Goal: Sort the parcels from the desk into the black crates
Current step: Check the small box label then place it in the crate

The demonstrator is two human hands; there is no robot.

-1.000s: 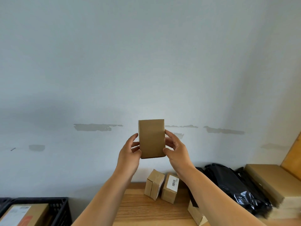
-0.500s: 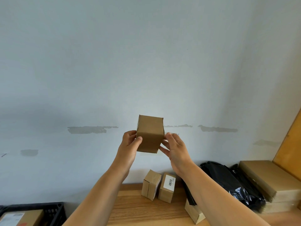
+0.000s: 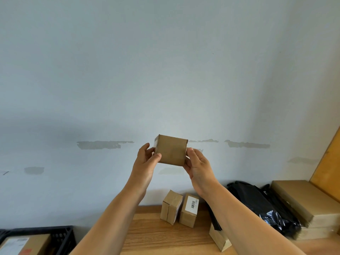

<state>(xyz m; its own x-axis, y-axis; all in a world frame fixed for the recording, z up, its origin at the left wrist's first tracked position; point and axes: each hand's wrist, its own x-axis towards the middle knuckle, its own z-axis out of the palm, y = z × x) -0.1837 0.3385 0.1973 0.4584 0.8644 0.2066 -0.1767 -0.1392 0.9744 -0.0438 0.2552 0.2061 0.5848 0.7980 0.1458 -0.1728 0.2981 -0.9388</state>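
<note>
A: Nearest the camera, two bare forearms rise from the bottom edge, and at eight o'clock sits the black crate [image 3: 62,240] with a labelled carton [image 3: 24,244] lying inside it.

B: Right, and the wooden desk [image 3: 158,238] fills the six o'clock stretch. A small tan box [image 3: 219,240] pokes out at its near edge, half hidden behind the right forearm.

A: Farther back, two little parcels stand upright side by side: the plain parcel [image 3: 171,207] and, just to its right, the barcode parcel [image 3: 189,210] with a white sticker on its face.

B: Over at four o'clock, a crumpled black plastic bag [image 3: 257,205] lies against the stack of flat cartons [image 3: 301,201], which runs off toward three o'clock beside a yellowish board [image 3: 329,166].

A: Now the main item. The small brown box [image 3: 171,150] is up in the air, dead centre, well above the desk and in front of the wall [image 3: 165,70].

B: The left hand [image 3: 145,161] holds its left side, thumb on the front face. The right hand [image 3: 197,167] clasps the right side, fingers curled round the edge. Both hands are clamped on that one box, which sits slightly tilted.

A: Behind it, the pale wall shows grey patched streaks at nine and two o'clock.
</note>
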